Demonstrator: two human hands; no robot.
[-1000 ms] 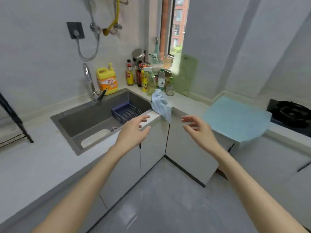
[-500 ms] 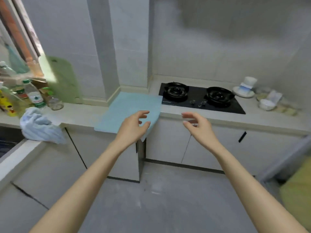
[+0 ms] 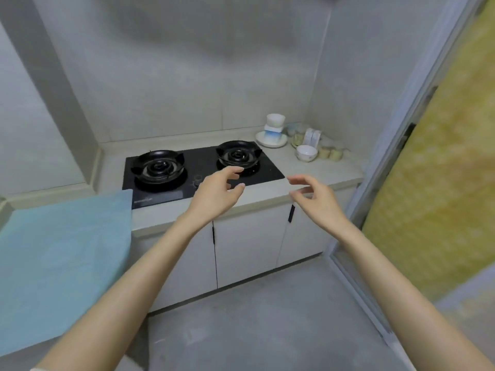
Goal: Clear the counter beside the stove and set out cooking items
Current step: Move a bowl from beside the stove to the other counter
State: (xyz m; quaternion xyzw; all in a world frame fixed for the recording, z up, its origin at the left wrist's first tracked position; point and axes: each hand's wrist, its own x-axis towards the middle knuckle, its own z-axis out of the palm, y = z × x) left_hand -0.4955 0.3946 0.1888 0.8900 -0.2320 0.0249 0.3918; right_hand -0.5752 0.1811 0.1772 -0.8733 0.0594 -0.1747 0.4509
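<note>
We see a light blue cloth (image 3: 64,258) spread across the lower left of the frame, white cupboard doors (image 3: 249,247) with dark handles at centre, grey floor (image 3: 254,330) below them, grey wall tiles (image 3: 187,76) above, and a yellow patterned panel (image 3: 442,183) down the right edge.

2 burners (image 3: 158,168), 2 hands (image 3: 217,194), 1 blue cloth (image 3: 64,263)

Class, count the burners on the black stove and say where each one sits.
2. The left burner sits on the stove nearer the blue cloth; the right burner sits nearer the white bowl. None looks hidden.
</note>
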